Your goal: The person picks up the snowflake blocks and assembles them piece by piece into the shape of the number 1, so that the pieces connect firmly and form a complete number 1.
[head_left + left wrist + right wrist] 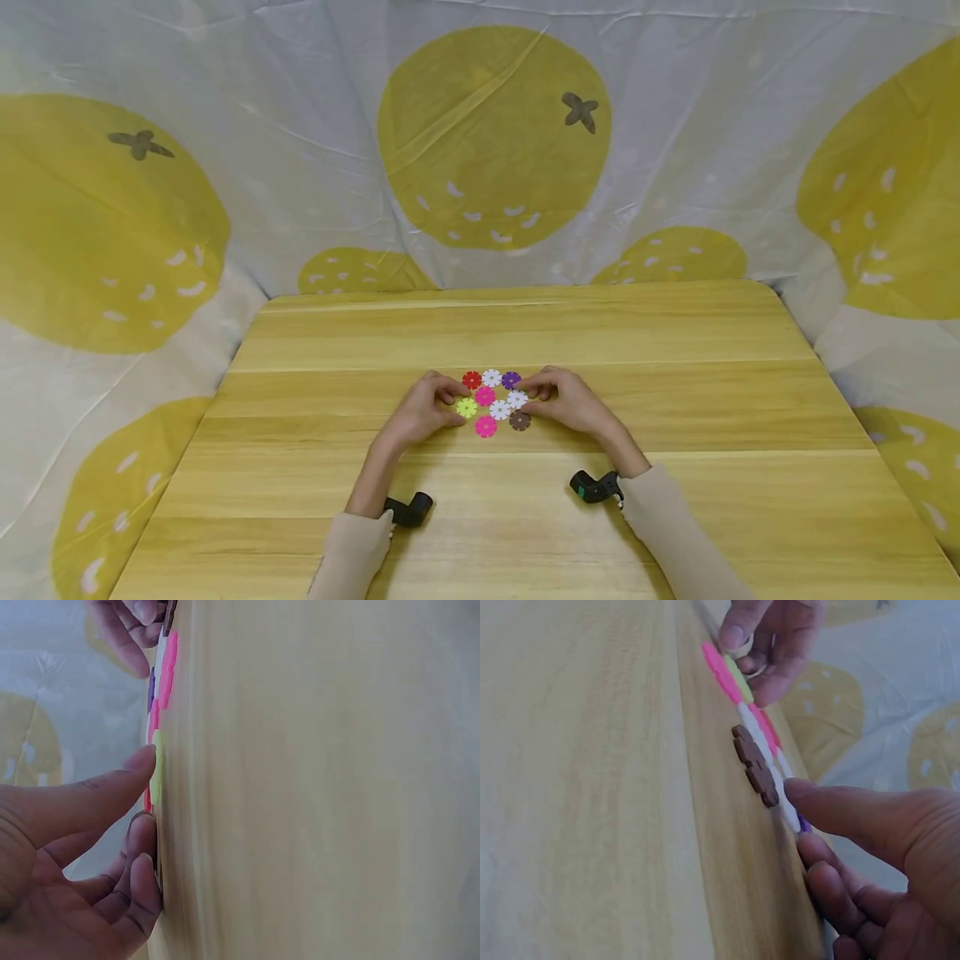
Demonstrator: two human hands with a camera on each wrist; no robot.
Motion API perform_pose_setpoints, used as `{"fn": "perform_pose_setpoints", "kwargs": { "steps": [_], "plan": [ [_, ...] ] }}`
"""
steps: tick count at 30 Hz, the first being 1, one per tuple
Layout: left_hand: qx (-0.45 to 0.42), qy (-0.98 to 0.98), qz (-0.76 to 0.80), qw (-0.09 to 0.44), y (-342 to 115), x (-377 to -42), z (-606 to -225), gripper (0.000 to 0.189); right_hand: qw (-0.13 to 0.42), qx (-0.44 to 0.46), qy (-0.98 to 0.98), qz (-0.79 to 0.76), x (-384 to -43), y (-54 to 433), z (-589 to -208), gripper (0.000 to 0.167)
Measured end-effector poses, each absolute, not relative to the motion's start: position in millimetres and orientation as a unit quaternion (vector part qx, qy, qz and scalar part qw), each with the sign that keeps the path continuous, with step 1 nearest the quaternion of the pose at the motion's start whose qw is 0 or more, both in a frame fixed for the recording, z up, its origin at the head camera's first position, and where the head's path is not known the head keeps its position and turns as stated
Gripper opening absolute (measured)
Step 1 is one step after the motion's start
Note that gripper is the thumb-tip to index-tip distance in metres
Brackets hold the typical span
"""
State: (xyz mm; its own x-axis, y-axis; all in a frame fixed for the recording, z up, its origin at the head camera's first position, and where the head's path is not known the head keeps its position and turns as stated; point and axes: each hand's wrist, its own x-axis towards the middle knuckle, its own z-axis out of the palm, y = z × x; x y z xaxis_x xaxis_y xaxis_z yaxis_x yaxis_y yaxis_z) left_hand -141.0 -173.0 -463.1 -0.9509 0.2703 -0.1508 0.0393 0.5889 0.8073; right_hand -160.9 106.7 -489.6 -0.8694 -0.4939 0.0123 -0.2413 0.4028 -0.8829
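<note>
Left hand and right hand, thumbs and fingers parted and loosely bent, flank a cluster of flat notched discs: the left at the yellow-green disc and red disc, the right at the purple disc and rightmost white disc. Between the hands lie two more white discs, two pink discs and, at the near right, a brown disc. The cluster rests mid-table on a wooden table, beyond which hangs a white cloth printed with yellow rounds.

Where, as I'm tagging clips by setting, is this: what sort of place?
Probably a makeshift indoor filming corner: wooden table, yellow-patterned cloth hung behind and beside it, black device at each wrist.
</note>
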Motion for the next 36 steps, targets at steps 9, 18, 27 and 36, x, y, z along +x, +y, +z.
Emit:
{"fn": "perform_pose_setpoints", "kwargs": {
  "steps": [9, 18, 27, 36],
  "plan": [
    [0.081, 0.893, 0.425, 0.123, -166.9, -142.0, -463.9, 0.022, 0.112, -0.209, 0.844, -0.482, -161.9, 103.8, -494.0, 0.026],
    [0.099, 0.892, 0.420, 0.130, -166.9, -142.4, -461.6, 0.025, 0.106, -0.199, 0.846, -0.483, -160.3, 103.2, -490.0, 0.019],
    [0.112, 0.884, 0.430, 0.145, -167.7, -142.0, -460.3, 0.026, 0.100, -0.188, 0.850, -0.481, -159.7, 100.4, -490.5, 0.021],
    [0.115, 0.875, 0.446, 0.152, -170.2, -142.2, -462.6, 0.021, 0.075, -0.159, 0.865, -0.470, -159.7, 94.1, -493.4, 0.025]
  ]
}}
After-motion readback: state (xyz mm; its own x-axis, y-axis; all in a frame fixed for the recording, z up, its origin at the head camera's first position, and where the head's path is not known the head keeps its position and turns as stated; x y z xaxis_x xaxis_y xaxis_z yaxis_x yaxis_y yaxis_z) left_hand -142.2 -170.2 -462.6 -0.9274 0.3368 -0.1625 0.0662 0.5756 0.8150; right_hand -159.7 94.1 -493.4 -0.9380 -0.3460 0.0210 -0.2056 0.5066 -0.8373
